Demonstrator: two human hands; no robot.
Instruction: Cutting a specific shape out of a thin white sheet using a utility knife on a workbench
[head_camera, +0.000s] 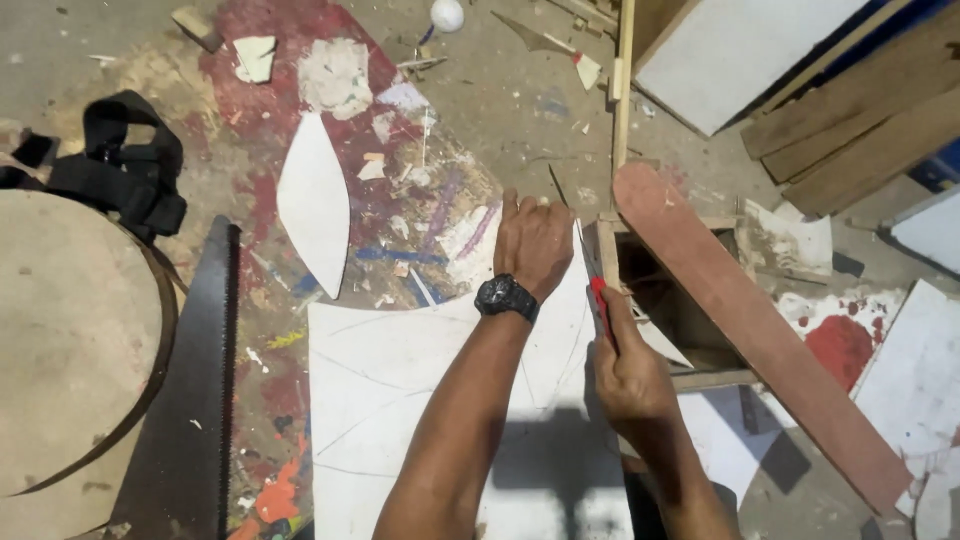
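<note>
A white sheet (400, 400) with pencilled curved lines lies flat on the paint-stained floor. My left hand (533, 243), with a black watch on its wrist, presses down on the sheet's far edge. My right hand (628, 370) grips a red utility knife (598, 292), whose blade runs along the sheet's right edge. A leaf-shaped white cut-out (314, 200) lies on the floor to the upper left of the sheet.
A handsaw (195, 400) lies left of the sheet, beside a round wooden disc (70, 340) and a black strap (125, 165). A reddish plank (750, 320) slants over a wooden frame (680, 310) at right. Planks and white boards (740, 45) lean at upper right. Scraps litter the floor.
</note>
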